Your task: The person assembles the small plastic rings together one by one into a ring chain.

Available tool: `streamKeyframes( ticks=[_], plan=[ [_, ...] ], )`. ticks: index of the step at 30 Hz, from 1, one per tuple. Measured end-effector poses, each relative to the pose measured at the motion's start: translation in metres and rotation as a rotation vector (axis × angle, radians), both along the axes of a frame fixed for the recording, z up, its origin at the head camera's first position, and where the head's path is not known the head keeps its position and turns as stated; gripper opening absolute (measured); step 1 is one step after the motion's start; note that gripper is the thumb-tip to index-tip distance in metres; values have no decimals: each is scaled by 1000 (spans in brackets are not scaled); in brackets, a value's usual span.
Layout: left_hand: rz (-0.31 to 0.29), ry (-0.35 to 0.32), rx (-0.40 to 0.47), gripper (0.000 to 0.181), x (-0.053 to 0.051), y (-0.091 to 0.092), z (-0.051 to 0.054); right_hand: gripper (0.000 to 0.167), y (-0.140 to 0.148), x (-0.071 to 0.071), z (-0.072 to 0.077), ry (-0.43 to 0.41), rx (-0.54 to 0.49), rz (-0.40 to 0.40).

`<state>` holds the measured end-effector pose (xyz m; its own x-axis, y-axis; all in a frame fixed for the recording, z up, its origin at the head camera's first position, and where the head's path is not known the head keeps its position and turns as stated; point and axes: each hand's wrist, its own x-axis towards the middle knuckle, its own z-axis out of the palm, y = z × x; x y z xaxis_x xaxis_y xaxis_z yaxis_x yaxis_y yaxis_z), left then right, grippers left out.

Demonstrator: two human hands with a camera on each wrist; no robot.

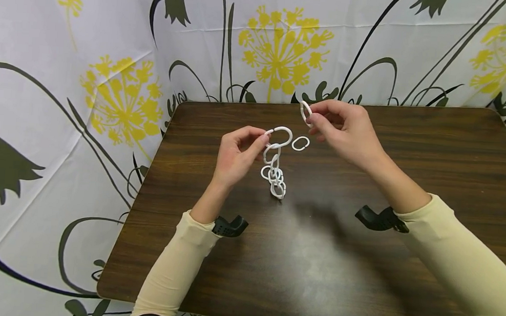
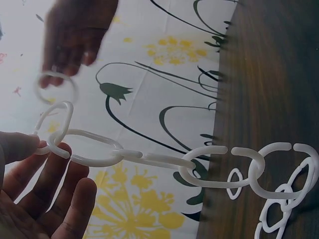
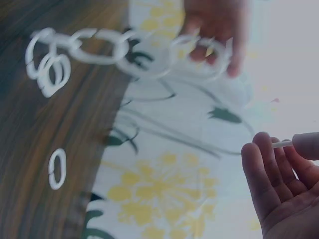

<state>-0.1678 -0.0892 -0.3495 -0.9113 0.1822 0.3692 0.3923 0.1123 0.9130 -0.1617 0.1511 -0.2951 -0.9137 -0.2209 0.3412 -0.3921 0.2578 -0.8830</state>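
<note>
My left hand [image 1: 237, 157] pinches the top link of a white plastic chain [image 1: 274, 162] between thumb and fingers. The chain hangs down from it, and its lower links lie bunched on the table. In the left wrist view several joined oval links [image 2: 209, 167] show, each with a small gap in its side. Up and to the right, my right hand [image 1: 347, 130] pinches a single loose white link [image 1: 305, 113], apart from the chain. Another loose link [image 1: 300, 143] lies on the table between the hands; the right wrist view shows this link [image 3: 57, 169] too.
The dark wooden table [image 1: 315, 280] spreads beneath both hands. Behind it and along its left side hangs a white curtain [image 1: 225, 43] with yellow and grey plant prints. A black wrist mount [image 1: 230, 226] sits on each sleeve.
</note>
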Motion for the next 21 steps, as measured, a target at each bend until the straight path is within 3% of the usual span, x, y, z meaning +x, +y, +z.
streamKeyframes(
  ticks=[7, 11, 14, 21],
  plan=[
    [11, -21, -12, 14, 1, 2, 3, 15, -12, 14, 11, 12, -107, 127],
    [6, -36, -10, 14, 10, 5, 17, 14, -19, 15, 6, -24, -92, 176],
    [5, -37, -10, 14, 17, 7, 27, 15, -23, 14, 1, -69, -83, 193],
    [-2, -37, -13, 16, 19, 7, 28, 15, -30, 13, -6, -116, -64, 176]
  ],
)
